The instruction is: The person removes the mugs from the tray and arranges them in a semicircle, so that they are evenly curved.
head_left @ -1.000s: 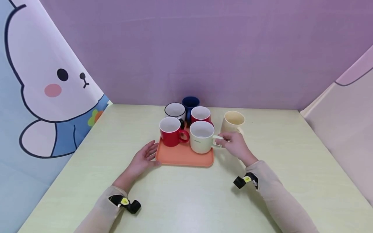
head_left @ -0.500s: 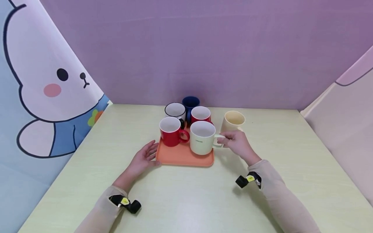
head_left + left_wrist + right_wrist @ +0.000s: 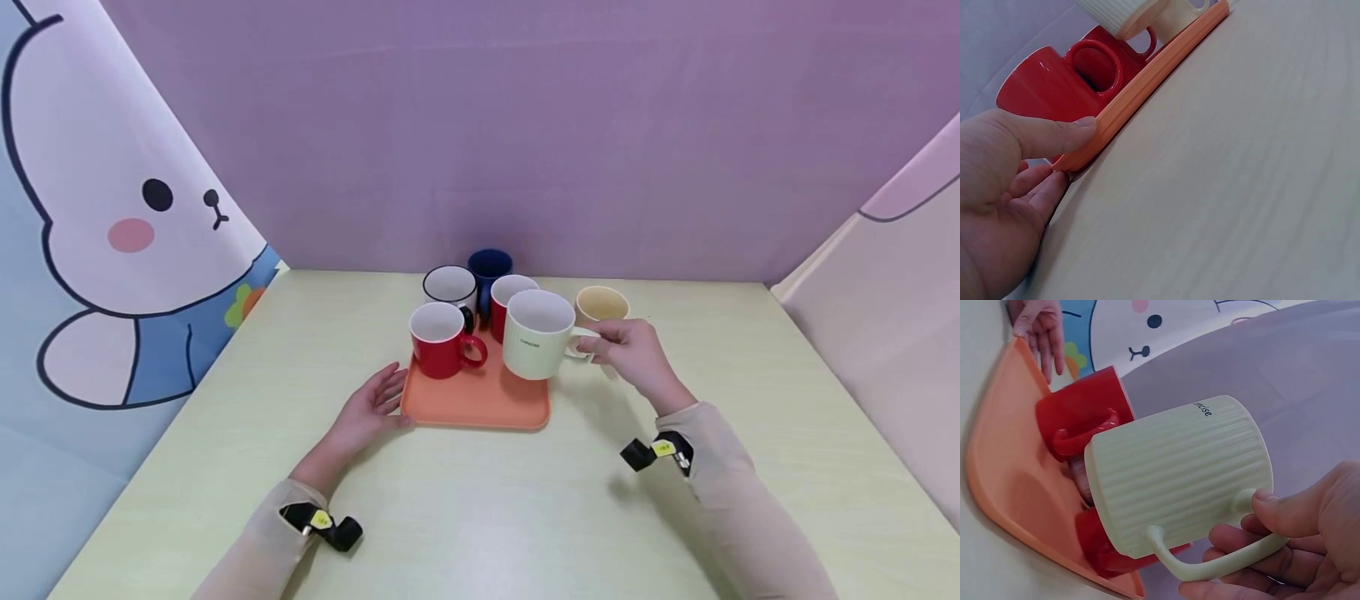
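Tabletop of pale wood-grained finish (image 3: 465,508) supports a rectangular orange tray (image 3: 472,407). Left hand (image 3: 367,408) rests, fingers extended, against the tray's left edge. Right hand (image 3: 633,354) suspends a ribbed pale-green cylindrical mug (image 3: 536,346) above the tray's right side, fingers gripping its handle (image 3: 1210,570).

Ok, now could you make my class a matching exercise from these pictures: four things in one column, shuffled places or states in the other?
Things:
1. Pale green mug
2. Yellow mug
3. Left hand
4. Dark blue mug

Places or states:
A. At the near left corner of the orange tray
B. Farthest back
C. Held by its handle
D. Standing to the tray's right

Pairs: 1-C, 2-D, 3-A, 4-B
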A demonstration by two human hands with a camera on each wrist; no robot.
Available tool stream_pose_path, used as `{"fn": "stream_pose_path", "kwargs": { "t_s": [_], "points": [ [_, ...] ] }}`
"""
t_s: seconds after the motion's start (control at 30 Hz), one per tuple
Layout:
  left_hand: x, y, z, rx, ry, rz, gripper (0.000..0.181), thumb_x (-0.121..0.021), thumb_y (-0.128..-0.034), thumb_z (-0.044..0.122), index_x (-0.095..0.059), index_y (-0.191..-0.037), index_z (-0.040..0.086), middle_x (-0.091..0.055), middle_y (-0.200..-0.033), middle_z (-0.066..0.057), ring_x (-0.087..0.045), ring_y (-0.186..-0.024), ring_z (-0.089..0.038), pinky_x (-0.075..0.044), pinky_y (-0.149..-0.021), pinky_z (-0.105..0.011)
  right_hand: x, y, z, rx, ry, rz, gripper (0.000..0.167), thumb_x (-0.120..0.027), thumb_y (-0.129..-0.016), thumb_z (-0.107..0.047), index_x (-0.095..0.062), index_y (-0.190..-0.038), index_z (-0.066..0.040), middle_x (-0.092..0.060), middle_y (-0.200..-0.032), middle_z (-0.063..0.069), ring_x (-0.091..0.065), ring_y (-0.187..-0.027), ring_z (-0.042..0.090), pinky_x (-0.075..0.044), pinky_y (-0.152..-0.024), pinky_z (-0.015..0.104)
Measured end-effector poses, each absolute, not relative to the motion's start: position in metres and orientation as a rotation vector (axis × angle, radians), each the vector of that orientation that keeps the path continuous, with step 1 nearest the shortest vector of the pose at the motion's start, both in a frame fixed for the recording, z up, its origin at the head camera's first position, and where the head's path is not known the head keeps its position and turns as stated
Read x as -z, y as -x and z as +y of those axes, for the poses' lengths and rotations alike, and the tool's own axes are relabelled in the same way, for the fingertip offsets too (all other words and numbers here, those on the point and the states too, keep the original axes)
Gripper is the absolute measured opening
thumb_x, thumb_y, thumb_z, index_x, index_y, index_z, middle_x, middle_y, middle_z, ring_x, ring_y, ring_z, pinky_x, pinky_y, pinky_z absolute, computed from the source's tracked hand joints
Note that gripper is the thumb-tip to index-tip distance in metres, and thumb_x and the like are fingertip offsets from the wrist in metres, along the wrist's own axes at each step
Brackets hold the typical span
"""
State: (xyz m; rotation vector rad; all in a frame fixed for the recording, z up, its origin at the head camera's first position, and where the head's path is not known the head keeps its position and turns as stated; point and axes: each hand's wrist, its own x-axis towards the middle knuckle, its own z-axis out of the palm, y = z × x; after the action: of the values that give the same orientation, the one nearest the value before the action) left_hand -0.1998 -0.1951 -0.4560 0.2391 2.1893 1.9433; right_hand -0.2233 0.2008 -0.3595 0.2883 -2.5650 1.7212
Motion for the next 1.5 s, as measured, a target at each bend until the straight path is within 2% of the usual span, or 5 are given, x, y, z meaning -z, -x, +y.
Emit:
{"fn": "stream_pose_path", "kwargs": {
  "t_s": [0.43,0.9,1.17,1.3,1.5],
  "points": [
    [0.456,0.2,-0.196,-1.948,-0.249,2.181,0.09,-0.068,-0.0818,-0.018,-0.016,-0.155,-0.006,-0.03,-0.155,-0.029,-0.034,-0.141,-0.044,-0.04,-0.108,-0.041,0.337,0.22,0.213,-1.732,-0.266,-2.518,0.026,-0.065,-0.094,-0.005,-0.067,-0.109,0.016,-0.074,-0.089,0.008,-0.066,-0.079,0.006,-0.061,-0.071,0.025],
    [0.456,0.198,-0.196,-1.96,-0.268,2.17,0.091,-0.069,-0.0819,-0.017,-0.016,-0.155,-0.007,-0.03,-0.155,-0.029,-0.033,-0.141,-0.044,-0.04,-0.108,-0.041,0.322,0.223,0.233,-1.736,-0.264,-2.395,0.03,-0.066,-0.094,-0.005,-0.065,-0.116,0.017,-0.074,-0.086,-0.006,-0.069,-0.079,0.002,-0.06,-0.072,0.022],
    [0.455,0.197,-0.196,-1.941,-0.25,2.186,0.091,-0.069,-0.0825,-0.015,-0.016,-0.155,-0.006,-0.031,-0.156,-0.028,-0.033,-0.142,-0.042,-0.039,-0.109,-0.042,0.319,0.227,0.248,-1.713,-0.163,-2.38,0.036,-0.065,-0.095,-0.007,-0.061,-0.12,0.018,-0.07,-0.081,-0.019,-0.068,-0.078,-0.003,-0.06,-0.07,0.019],
    [0.455,0.197,-0.197,-1.941,-0.25,2.191,0.09,-0.069,-0.0826,-0.015,-0.016,-0.155,-0.006,-0.031,-0.155,-0.028,-0.034,-0.141,-0.043,-0.04,-0.109,-0.043,0.318,0.229,0.256,-1.726,-0.116,-2.345,0.037,-0.065,-0.095,-0.008,-0.06,-0.121,0.019,-0.07,-0.081,-0.018,-0.068,-0.077,-0.003,-0.059,-0.07,0.018],
    [0.454,0.197,-0.196,-1.943,-0.255,2.191,0.09,-0.069,-0.0826,-0.016,-0.017,-0.155,-0.006,-0.031,-0.155,-0.029,-0.034,-0.141,-0.043,-0.04,-0.108,-0.042,0.317,0.232,0.268,-1.796,-0.062,-2.232,0.01,-0.065,-0.093,-0.004,-0.074,-0.099,-0.005,-0.072,-0.077,-0.012,-0.069,-0.076,0.001,-0.059,-0.067,0.018]
  ]
}}
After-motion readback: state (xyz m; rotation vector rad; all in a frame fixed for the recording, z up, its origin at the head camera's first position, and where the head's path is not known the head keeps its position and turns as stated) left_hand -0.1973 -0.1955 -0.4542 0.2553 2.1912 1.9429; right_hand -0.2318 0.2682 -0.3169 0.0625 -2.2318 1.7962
